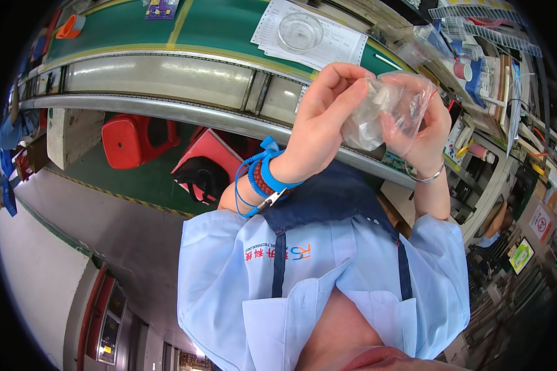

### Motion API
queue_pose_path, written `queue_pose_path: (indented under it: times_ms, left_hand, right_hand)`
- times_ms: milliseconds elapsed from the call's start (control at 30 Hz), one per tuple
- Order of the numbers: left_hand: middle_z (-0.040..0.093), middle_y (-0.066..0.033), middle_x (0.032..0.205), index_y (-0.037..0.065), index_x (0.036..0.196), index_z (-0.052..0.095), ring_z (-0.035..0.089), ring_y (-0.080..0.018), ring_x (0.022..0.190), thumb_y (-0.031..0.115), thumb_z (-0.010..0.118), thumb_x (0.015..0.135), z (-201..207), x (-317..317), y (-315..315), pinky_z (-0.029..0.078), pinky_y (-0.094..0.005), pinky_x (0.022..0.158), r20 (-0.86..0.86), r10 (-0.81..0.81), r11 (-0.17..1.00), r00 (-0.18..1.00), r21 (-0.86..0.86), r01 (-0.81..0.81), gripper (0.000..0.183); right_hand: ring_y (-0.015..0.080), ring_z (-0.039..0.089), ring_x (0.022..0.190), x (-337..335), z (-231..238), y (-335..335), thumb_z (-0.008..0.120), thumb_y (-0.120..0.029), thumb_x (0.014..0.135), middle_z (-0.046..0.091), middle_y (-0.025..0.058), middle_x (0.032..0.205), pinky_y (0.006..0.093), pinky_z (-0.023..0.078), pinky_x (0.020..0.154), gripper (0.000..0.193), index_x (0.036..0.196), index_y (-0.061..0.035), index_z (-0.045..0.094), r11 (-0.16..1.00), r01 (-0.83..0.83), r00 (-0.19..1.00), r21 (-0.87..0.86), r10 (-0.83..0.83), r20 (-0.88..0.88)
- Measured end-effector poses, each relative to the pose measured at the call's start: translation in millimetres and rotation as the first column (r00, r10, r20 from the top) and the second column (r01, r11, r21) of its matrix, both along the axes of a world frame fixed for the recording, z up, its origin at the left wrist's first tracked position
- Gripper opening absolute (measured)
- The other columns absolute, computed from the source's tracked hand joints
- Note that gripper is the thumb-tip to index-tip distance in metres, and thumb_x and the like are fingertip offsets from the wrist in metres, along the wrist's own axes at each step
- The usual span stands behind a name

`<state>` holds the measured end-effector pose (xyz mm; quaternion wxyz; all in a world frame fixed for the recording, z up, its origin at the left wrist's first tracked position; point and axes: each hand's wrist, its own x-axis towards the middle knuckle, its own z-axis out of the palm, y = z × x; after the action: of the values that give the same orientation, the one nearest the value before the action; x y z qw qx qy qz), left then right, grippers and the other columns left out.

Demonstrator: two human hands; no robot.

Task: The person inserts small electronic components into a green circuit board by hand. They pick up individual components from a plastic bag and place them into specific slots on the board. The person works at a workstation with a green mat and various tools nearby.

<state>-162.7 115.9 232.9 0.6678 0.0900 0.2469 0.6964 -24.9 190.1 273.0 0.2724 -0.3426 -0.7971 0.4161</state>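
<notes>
A crumpled clear plastic bag (pixel 366 127) is held up between both hands, over the near edge of the bench. My left hand (pixel 325 108) pinches its left side between thumb and forefinger. On that wrist are a blue anti-static strap with a coiled cord and clip, and a beaded bracelet. My right hand (pixel 428 127) is closed on the bag's right side, its thumb showing through the film; whether some fingers are inside it I cannot tell. Whitish folds bunch up in the bag, and any contents are unclear. Beyond the hands, a round clear dish (pixel 300 32) rests on printed paper sheets (pixel 343 46).
A metal conveyor rail (pixel 161 77) runs along the green bench top (pixel 223 28). At far left are an orange cup-like holder (pixel 72 26) and a purple circuit board (pixel 161 8). Red stools (pixel 130 141) stand below. Wire racks (pixel 495 34) and cluttered shelves crowd the right.
</notes>
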Motion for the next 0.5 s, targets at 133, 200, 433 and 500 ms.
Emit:
queue_pose_path:
  times_ms: [133, 200, 433, 500]
  left_hand:
    - [0.053, -0.0033, 0.105, 0.002, 0.113, 0.047, 0.050, -0.0087, 0.098, 0.014, 0.052, 0.094, 1, -1, -1, 0.040, -0.0228, 0.085, -0.024, 0.008, 1.000, 1.000, 0.027, -0.007, 0.022]
    - [0.051, -0.0031, 0.106, 0.002, 0.114, 0.047, 0.049, -0.0088, 0.099, 0.013, 0.052, 0.094, 0, 0, 0, 0.039, -0.0224, 0.085, -0.040, 0.019, 0.999, 0.999, 0.039, -0.017, 0.023]
    - [0.051, -0.0026, 0.102, 0.003, 0.114, 0.046, 0.048, -0.0074, 0.093, 0.011, 0.054, 0.093, -1, -2, 1, 0.039, -0.0211, 0.081, -0.146, 0.071, 0.995, 0.987, 0.080, -0.059, 0.023]
    - [0.052, -0.0026, 0.100, 0.003, 0.113, 0.046, 0.048, -0.0069, 0.091, 0.011, 0.054, 0.093, -1, -3, 1, 0.040, -0.0208, 0.079, -0.174, 0.075, 0.995, 0.982, 0.075, -0.063, 0.023]
  right_hand:
    - [0.0140, 0.062, 0.085, 1, 2, 0, 0.072, -0.009, 0.069, 0.065, 0.0064, 0.098, 0.0246, 0.049, 0.074, 0.037, 0.104, -0.0028, 0.060, 0.999, -0.013, 0.999, 0.039, 0.011, 0.047]
    - [0.0141, 0.062, 0.084, 1, 3, -1, 0.072, -0.009, 0.069, 0.065, 0.0063, 0.097, 0.0246, 0.049, 0.074, 0.036, 0.103, -0.0031, 0.061, 0.999, -0.008, 0.998, 0.051, 0.005, 0.061]
    - [0.0117, 0.060, 0.085, 2, 7, -1, 0.075, -0.009, 0.068, 0.064, 0.0042, 0.097, 0.0230, 0.047, 0.075, 0.037, 0.101, -0.0028, 0.062, 0.998, 0.052, 0.994, 0.032, -0.055, 0.096]
    - [0.0111, 0.059, 0.086, 3, 4, 1, 0.076, -0.008, 0.068, 0.064, 0.0042, 0.098, 0.0227, 0.047, 0.074, 0.037, 0.102, -0.0025, 0.062, 0.998, 0.046, 0.999, 0.038, -0.047, 0.017]
